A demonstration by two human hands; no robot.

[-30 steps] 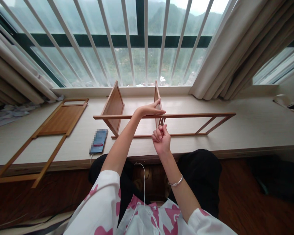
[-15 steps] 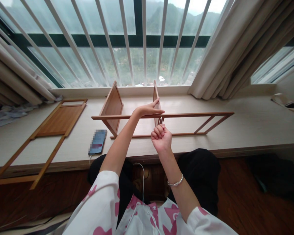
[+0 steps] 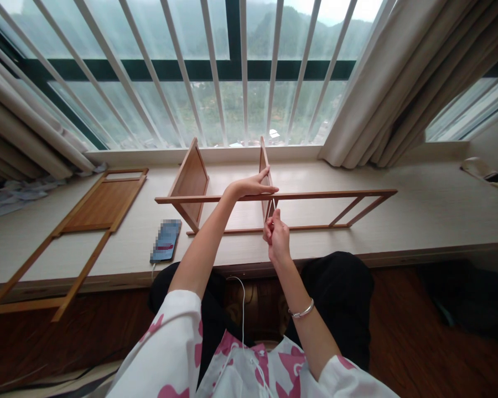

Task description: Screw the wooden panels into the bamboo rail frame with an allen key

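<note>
A wooden shelf frame stands on its side on the white ledge, with one board at its left end and a second board near the middle. My left hand lies over the upper rail and holds it where the middle board meets it, fingers stretched along the board and rail. Just below that joint, my right hand is closed on a thin, bright Allen key, whose tip reaches up to the underside of the rail. Most of the key is hidden by my fingers.
Another wooden frame with a panel lies at the left, its end sticking out past the ledge. A phone with a white cable lies near the front edge. Barred windows and curtains stand behind.
My right hand has turned at the wrist and shifted slightly right, its thumb now pointing up along the key. My left hand and the shelf frame have stayed put.
</note>
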